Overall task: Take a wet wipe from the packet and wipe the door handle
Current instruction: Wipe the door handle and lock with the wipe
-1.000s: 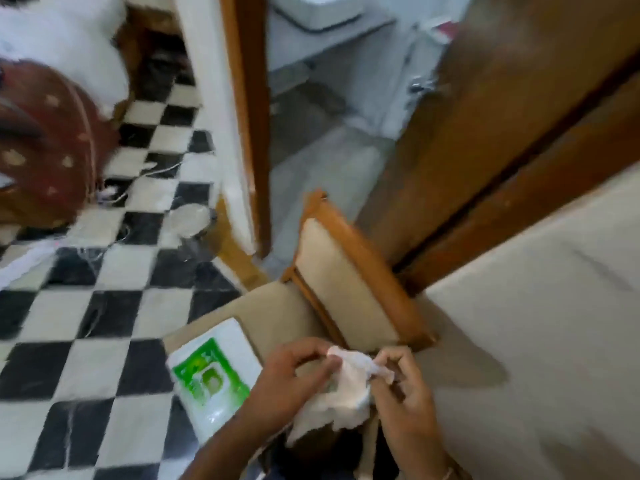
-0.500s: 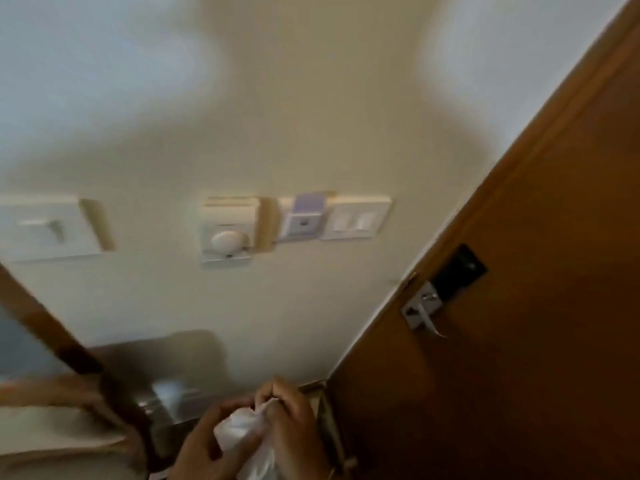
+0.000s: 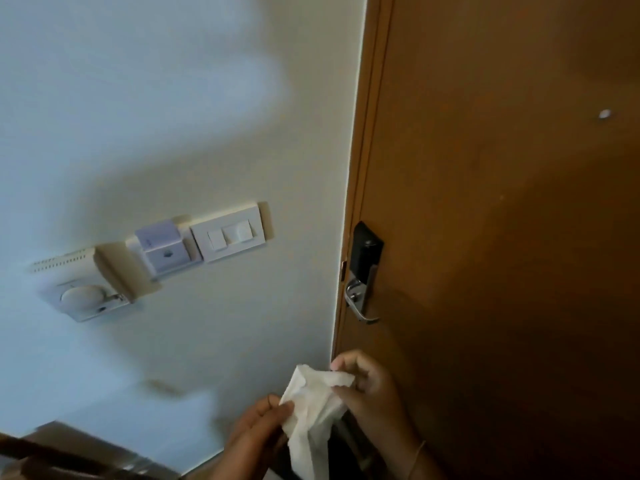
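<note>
A white wet wipe (image 3: 313, 410) hangs crumpled between both hands at the bottom middle. My left hand (image 3: 258, 434) pinches its lower left edge; my right hand (image 3: 372, 393) pinches its upper right corner. The silver lever door handle (image 3: 360, 304) sits on the brown wooden door (image 3: 502, 237), under a black lock plate (image 3: 365, 251), roughly a hand's length above my right hand. The wipe and the handle are apart. The wipe packet is out of view.
On the cream wall (image 3: 173, 133) to the left of the door are a double light switch (image 3: 230, 235), a key-card holder (image 3: 161, 249) and a round thermostat dial (image 3: 83, 292). A wooden chair edge (image 3: 62, 459) shows at the bottom left.
My view swung up from the chair and packet to the wall and door, which now stands upright. Both hands with the wipe have risen closer to the handle.
</note>
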